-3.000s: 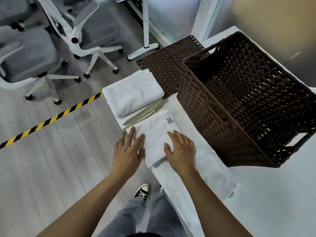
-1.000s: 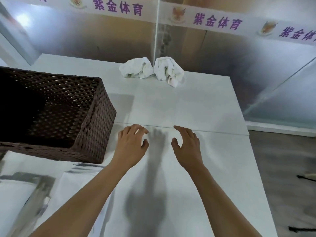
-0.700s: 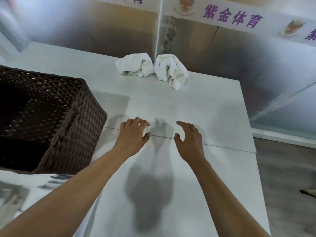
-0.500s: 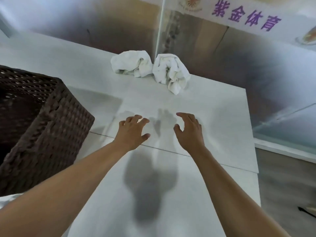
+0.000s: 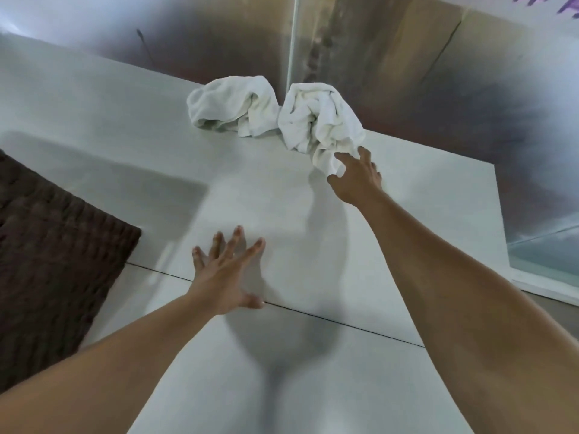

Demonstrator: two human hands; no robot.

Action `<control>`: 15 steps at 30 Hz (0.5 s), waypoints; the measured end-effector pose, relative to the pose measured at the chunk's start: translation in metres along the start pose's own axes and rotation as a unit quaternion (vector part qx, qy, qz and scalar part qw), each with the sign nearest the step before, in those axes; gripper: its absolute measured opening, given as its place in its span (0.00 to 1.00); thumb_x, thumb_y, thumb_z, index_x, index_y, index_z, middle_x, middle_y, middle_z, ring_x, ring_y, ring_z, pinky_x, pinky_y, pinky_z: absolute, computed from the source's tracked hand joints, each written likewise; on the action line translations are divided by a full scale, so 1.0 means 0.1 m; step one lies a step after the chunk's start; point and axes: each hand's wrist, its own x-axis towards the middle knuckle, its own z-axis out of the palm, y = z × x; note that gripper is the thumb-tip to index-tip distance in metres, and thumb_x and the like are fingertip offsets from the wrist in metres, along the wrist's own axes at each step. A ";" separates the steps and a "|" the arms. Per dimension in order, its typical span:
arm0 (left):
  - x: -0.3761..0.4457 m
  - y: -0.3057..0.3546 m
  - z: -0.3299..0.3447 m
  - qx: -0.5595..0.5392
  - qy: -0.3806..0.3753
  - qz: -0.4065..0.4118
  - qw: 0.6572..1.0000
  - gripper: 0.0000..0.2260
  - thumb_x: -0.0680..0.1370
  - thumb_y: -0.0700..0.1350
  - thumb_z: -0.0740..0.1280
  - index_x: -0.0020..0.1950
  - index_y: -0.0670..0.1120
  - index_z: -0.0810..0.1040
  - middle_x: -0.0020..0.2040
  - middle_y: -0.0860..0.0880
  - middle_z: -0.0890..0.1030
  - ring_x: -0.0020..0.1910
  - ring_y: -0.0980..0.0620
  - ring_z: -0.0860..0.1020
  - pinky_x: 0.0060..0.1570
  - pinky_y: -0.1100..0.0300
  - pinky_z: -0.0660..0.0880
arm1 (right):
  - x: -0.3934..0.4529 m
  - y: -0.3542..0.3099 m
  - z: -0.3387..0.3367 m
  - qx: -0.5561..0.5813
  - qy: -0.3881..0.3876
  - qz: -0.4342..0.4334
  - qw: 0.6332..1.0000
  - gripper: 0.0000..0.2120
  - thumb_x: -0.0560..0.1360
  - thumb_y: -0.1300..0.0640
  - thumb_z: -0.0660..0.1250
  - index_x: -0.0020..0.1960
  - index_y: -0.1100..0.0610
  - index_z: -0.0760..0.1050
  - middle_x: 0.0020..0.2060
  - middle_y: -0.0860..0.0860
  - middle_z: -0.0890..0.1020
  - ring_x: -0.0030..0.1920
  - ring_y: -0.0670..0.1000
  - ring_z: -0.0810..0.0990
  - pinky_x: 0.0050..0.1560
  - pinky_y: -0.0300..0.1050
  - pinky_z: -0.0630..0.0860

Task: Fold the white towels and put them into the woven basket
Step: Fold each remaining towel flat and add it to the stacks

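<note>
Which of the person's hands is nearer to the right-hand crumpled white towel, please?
Right. The right hand touches the right crumpled towel at its lower corner; the left hand is spread well short of it.

Office-like room (probably) — white table [image 5: 407,245], frosted glass partition [image 5: 470,73]

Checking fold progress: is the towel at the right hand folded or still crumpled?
Crumpled. The right towel is a bunched, creased heap; the right hand touches its lower corner.

two towels [image 5: 316,120] side by side behind, basket [image 5: 53,270] left on table [image 5: 282,386].
</note>
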 end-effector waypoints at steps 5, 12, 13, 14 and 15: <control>-0.01 0.01 0.00 -0.008 0.006 -0.001 1.000 0.56 0.62 0.69 0.76 0.77 0.70 0.39 0.80 0.53 0.30 0.79 0.43 0.33 0.74 0.33 0.38 | 0.11 0.00 0.05 0.083 0.030 -0.008 0.996 0.28 0.80 0.51 0.63 0.79 0.52 0.64 0.78 0.49 0.64 0.76 0.55 0.64 0.74 0.55 0.59; -0.04 -0.01 -0.02 -0.008 0.006 0.005 1.000 0.56 0.62 0.70 0.75 0.77 0.70 0.39 0.80 0.53 0.31 0.79 0.42 0.33 0.74 0.32 0.39 | -0.80 0.05 0.29 0.234 0.130 -0.017 0.963 0.13 0.80 0.58 0.67 0.64 0.54 0.80 0.64 0.50 0.82 0.66 0.53 0.78 0.68 0.50 0.71; -0.05 0.00 -0.02 -0.007 0.004 0.004 1.000 0.56 0.62 0.70 0.75 0.77 0.70 0.39 0.80 0.54 0.31 0.79 0.42 0.33 0.74 0.32 0.39 | -0.98 0.06 0.33 0.243 0.146 -0.015 0.959 0.12 0.79 0.58 0.68 0.61 0.53 0.82 0.61 0.50 0.83 0.64 0.52 0.80 0.66 0.48 0.72; -0.05 0.00 -0.03 -0.006 0.002 0.002 1.000 0.56 0.62 0.70 0.75 0.77 0.70 0.39 0.80 0.54 0.31 0.79 0.42 0.33 0.74 0.32 0.39 | -1.17 0.06 0.36 0.248 0.156 -0.012 0.956 0.10 0.78 0.58 0.69 0.59 0.53 0.83 0.59 0.48 0.84 0.61 0.50 0.81 0.64 0.46 0.73; -0.05 0.01 -0.05 -0.004 -0.001 0.000 1.000 0.56 0.62 0.70 0.75 0.77 0.70 0.39 0.80 0.54 0.31 0.79 0.42 0.33 0.74 0.32 0.39 | -1.34 0.07 0.39 0.253 0.161 -0.008 0.954 0.09 0.78 0.59 0.69 0.57 0.52 0.83 0.56 0.47 0.85 0.58 0.47 0.81 0.61 0.45 0.74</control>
